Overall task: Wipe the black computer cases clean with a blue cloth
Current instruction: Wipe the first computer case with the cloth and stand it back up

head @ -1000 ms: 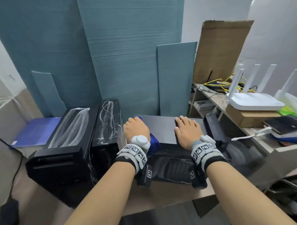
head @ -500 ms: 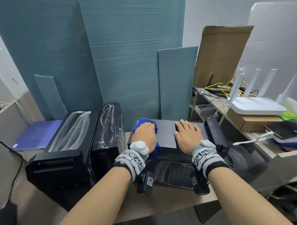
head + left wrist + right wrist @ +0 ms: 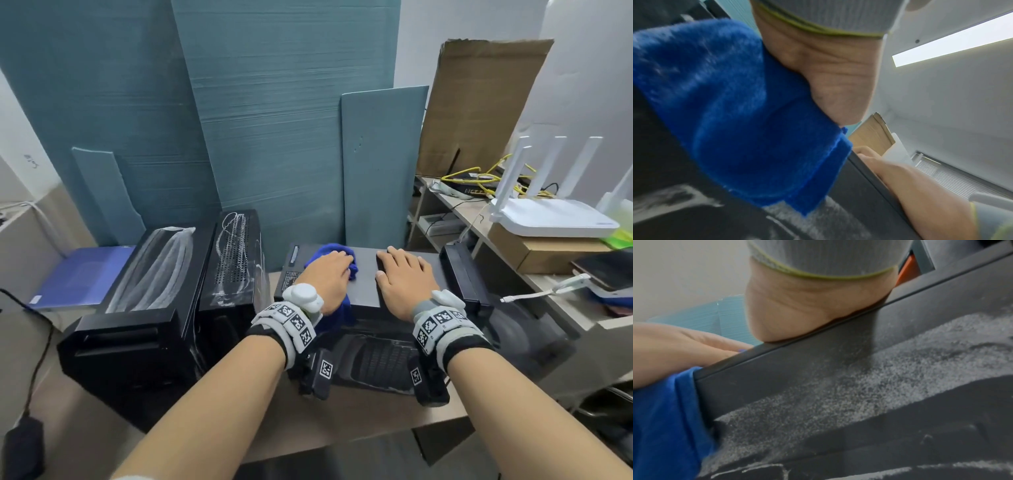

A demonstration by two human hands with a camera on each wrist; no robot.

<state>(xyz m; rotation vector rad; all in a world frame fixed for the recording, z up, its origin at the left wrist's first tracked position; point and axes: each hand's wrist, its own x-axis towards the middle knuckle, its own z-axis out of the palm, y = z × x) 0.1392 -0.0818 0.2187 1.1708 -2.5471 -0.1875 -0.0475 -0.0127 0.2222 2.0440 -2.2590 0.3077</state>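
Two hands are lying on top of the middle black computer case (image 3: 366, 277). The left hand (image 3: 329, 278) is pressing the blue cloth (image 3: 334, 251) flat near its far left corner, fingers loosely spread; the right hand (image 3: 404, 279) is resting open-palmed beside it, holding nothing.

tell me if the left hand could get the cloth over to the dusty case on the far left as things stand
Probably yes: the left hand presses the cloth on the case in front; the dusty case is that side, with only another case between.

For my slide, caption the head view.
Left hand presses blue cloth on black case; right hand rests flat beside it.
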